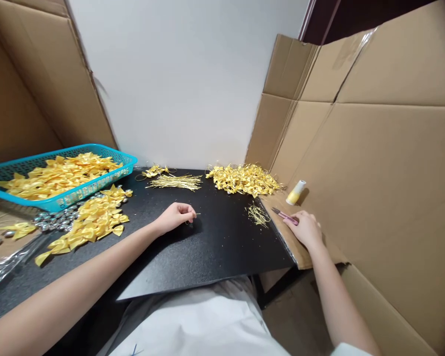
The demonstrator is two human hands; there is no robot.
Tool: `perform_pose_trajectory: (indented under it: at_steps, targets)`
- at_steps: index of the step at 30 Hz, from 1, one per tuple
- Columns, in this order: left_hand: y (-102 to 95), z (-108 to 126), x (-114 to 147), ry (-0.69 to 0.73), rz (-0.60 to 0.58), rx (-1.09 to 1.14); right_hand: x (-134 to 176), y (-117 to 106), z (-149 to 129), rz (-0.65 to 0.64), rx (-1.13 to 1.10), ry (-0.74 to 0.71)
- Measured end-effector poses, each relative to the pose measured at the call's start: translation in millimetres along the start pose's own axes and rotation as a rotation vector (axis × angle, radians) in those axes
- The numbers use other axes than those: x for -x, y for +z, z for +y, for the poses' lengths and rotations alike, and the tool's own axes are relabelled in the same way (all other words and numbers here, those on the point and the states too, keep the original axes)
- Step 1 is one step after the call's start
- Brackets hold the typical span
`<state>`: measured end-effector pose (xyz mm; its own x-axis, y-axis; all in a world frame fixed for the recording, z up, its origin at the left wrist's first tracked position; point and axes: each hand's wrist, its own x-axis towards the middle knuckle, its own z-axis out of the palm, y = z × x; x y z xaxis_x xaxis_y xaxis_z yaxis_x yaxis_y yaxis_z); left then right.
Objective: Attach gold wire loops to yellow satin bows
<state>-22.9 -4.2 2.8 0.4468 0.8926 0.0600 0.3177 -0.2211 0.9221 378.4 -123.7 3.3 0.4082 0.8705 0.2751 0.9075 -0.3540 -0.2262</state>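
Observation:
My left hand (176,216) is held over the black table, thumb and fingers pinched on a thin gold cord (198,214) whose short end sticks out to the right. Most of that cord is hidden by the fingers. At the table's right side, my right hand (307,228) grips pink-handled snips (286,216), their dark tips pointing left. Beside those tips lies a small heap of cord offcuts (258,216). Straight lengths of gold cord (176,181) lie bundled beyond my left hand. A pile of yellow bows with cord loops (244,179) sits at the back right.
At left stands a blue basket (59,201) full of yellow ribbon bows. Loose bows (92,217) and silver beads (57,220) lie before it. A thread spool (295,193) stands on cardboard at right. Tall cardboard panels (385,163) wall both sides of the black table (215,252).

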Motion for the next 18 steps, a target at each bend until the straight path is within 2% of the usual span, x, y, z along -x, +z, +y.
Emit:
perform_pose_trajectory:
  at_steps: [8,11,15,17,18]
  targets:
    - [1.0,1,1,-0.002,0.009,0.040,-1,4,0,0.031,-0.249,0.005]
    - [3.1,1,1,-0.002,0.032,0.065,8,8,-16,-0.009,-0.436,-0.030]
    - [11.9,7,4,-0.020,0.069,0.102,29,24,-73,-0.203,-0.797,-0.119]
    - [19.0,12,7,-0.020,0.086,0.120,43,31,-108,-0.405,-1.239,-0.071]
    - [23.0,15,8,-0.021,0.087,0.128,50,34,-123,-0.488,-1.381,-0.025]
